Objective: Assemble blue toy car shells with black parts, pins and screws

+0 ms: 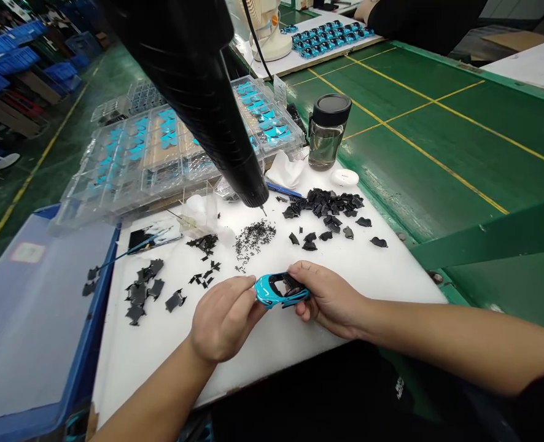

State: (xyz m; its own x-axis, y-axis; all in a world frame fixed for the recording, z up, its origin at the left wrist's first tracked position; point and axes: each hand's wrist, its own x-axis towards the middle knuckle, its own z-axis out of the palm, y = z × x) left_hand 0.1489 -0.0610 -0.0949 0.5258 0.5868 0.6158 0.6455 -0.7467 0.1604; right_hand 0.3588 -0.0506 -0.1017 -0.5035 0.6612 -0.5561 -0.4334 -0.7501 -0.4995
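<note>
A small blue toy car (268, 291) with a black interior is held between my two hands over the front of the white work board. My left hand (226, 316) has its fingers closed on one end of the car. At the other end, my right hand (325, 298) pinches the body between thumb and fingers. Just beyond the car lies a scatter of tiny dark screws (255, 238). Above them hangs a black electric screwdriver (226, 129), its thin bit pointing down and touched by neither hand.
Black plastic parts lie in a heap (325, 205) at right and another group (140, 291) at left. Behind stand clear compartment trays (147, 147) of blue parts and a lidded jar (328, 132). A blue bin (81, 368) adjoins the board's left edge. Another person's arm (366, 11) shows at the back.
</note>
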